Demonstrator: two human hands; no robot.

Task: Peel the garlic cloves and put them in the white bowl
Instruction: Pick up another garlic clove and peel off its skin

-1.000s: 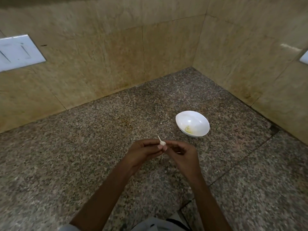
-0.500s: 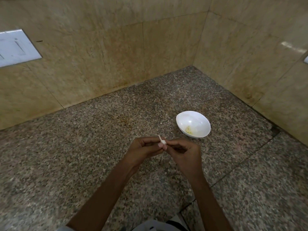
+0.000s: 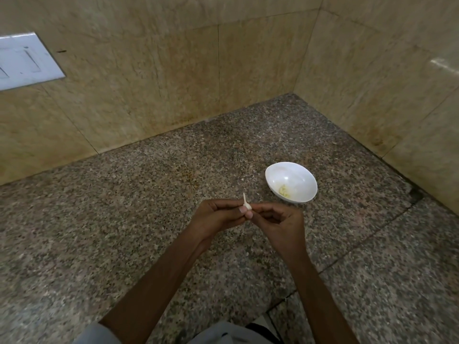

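Left hand [image 3: 215, 216] and right hand [image 3: 279, 218] meet fingertip to fingertip above the granite counter [image 3: 124, 219], both pinching one small garlic clove [image 3: 247, 206] between them. Left fingers curl in from the left, thumb tip against the clove; right fingers curl in from the right, index tip touching it. Clove is whitish, with a thin pale stem sticking up and slightly left out of the pinch. How much skin is off: cannot tell, too small.

White bowl [image 3: 291, 182] sits on the counter just beyond the right hand, apart from both hands. It holds a small heap of pale yellowish peeled garlic [image 3: 284, 190] near its bottom, on the near side.

Counter runs into a corner of beige tiled walls [image 3: 223, 83]. White switch plate [image 3: 26, 60] on the left wall. Both forearms bare, light cloth at the bottom edge of the view.
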